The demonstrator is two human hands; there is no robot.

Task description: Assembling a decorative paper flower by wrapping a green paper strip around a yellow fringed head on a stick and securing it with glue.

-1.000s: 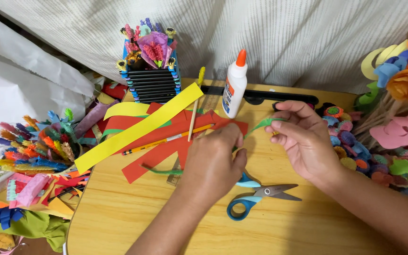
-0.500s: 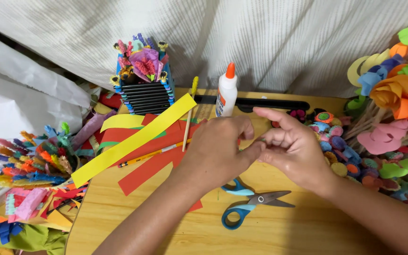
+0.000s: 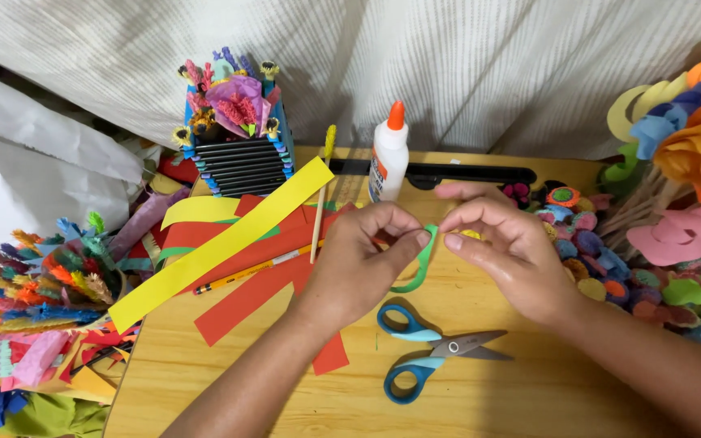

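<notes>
My left hand (image 3: pixel 363 259) and my right hand (image 3: pixel 505 251) meet over the middle of a wooden table (image 3: pixel 529 397). Together they pinch a narrow green paper strip (image 3: pixel 417 269) that curls down in a loop between the fingertips. Blue-handled scissors (image 3: pixel 427 350) lie shut on the table just below the hands. Red paper strips (image 3: pixel 261 272) and a long yellow strip (image 3: pixel 221 243) lie to the left, with a pencil (image 3: pixel 257 269) across them.
A white glue bottle (image 3: pixel 389 161) with an orange cap stands behind the hands beside a thin wooden stick (image 3: pixel 320 195). A decorated holder (image 3: pixel 237 122) stands at the back left. Colourful paper flowers (image 3: pixel 683 162) crowd the right, paper scraps (image 3: pixel 42 292) the left.
Both hands have come closer together and lower over the table. The green strip, earlier stretched out between them, now hangs curled in a loop from the fingertips.
</notes>
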